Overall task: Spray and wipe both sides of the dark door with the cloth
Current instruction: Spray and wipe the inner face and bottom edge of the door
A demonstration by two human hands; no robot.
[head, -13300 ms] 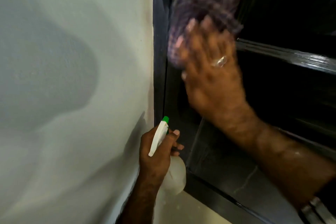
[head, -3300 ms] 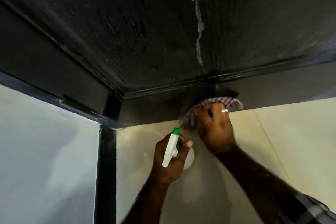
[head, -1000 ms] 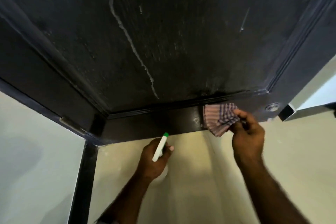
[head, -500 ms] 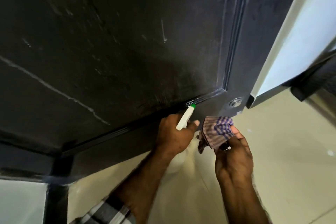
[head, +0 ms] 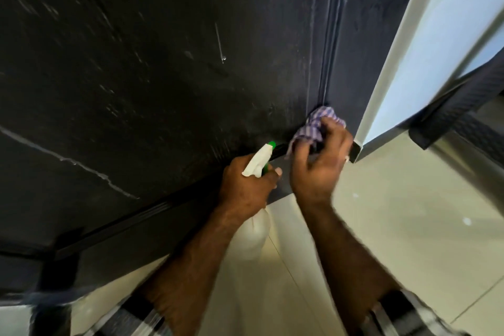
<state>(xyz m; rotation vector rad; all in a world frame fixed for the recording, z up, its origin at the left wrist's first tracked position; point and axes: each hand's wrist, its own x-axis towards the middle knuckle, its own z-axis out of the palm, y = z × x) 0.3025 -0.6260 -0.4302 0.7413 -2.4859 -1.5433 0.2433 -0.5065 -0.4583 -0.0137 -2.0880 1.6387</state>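
Door: the dark door (head: 169,68) fills most of the view, seen from low down near its bottom edge. Pale drip streaks run across the panel, one long line on the left and a short one near the middle.

Cloth: a purple-and-white checked cloth (head: 313,128) is bunched up against the door's lower right corner, right where the raised moulding lines meet.

Right hand: the right hand (head: 319,163) has its fingers curled round the cloth and is pushing it onto the door surface, close to the door's outer edge.

Left hand: the left hand (head: 245,185) is wrapped round the neck of a spray bottle (head: 256,229), just beside the right hand. The white trigger head with its green nozzle tip sits up against the bottom rail of the door; the pale bottle body hangs below the fist.

Floor: light tiled floor (head: 409,226) under both arms.

Right side: a white surface (head: 436,35) just past the door's edge, can't tell exactly what it is.

Sleeves: checked sleeves at the bottom of the shot, a bit blurry.
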